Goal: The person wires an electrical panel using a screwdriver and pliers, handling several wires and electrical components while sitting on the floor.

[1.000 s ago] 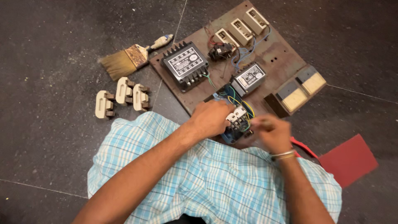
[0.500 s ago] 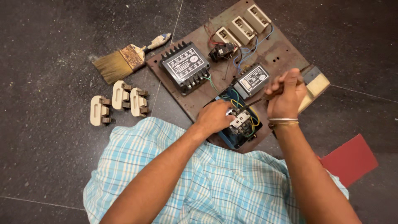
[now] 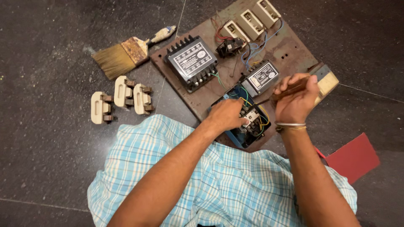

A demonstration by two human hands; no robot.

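Resting on a blue-cased wired unit [image 3: 244, 126] at the near edge of a brown mounting board [image 3: 290, 52], the left hand [image 3: 227, 115] is lying with its fingers [image 3: 243, 122] curled loosely together and pressing down on the white block and the yellow and green wires inside; whether they are pinching anything is not visible. The right hand [image 3: 294, 98] is hovering just beside that unit, to its right, with its fingers clamped in a fist around a thin dark tool [image 3: 269, 99], whose shaft is pointing left toward the wiring; the tip is too small to make out. A metal bangle [image 3: 290, 125] is sitting on the right wrist. The board is lying on a dark speckled floor [image 3: 50, 159] and is carrying a black transformer-like box [image 3: 191, 63] at its left, a small grey labelled box [image 3: 261, 77] just above the blue unit, and three cream fuse holders [image 3: 251, 19] along its far edge, with red and blue wires running between them. A cream switch box [image 3: 329, 80] is showing partly behind the right hand. Off the board, to the left, a worn paintbrush [image 3: 126, 52] is lying on the floor, and three loose cream fuse carriers [image 3: 120, 101] are lying near it in a row. A red flat piece [image 3: 353, 157] is lying to the right. A blue checked cloth [image 3: 219, 185] is covering the person's lap.
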